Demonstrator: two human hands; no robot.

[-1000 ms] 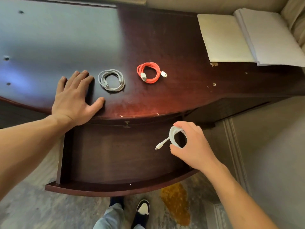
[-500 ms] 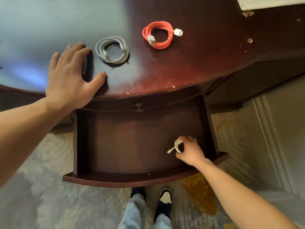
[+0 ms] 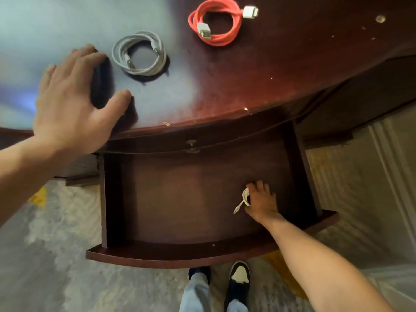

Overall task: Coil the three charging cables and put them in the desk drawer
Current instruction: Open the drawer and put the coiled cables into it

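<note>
The glossy dark-red wooden bench (image 3: 258, 70) curved above a pulled-out dark wooden drawer (image 3: 180, 255); mottled grey flooring (image 3: 56, 255) lay beneath, with two dark-and-white shoes (image 3: 239, 274) at the bottom edge. The left hand (image 3: 69, 109) lay flat and released on the bench, fingers spread, just beside the coiled grey cable (image 3: 139, 54); the right hand (image 3: 261, 203) reached down into the drawer's right part, clenched around a small coiled white cable (image 3: 245, 197), one plug end sticking out leftward. The coiled red cable with white plugs (image 3: 217, 21) rested farther back on the bench, apart from the grey one.
</note>
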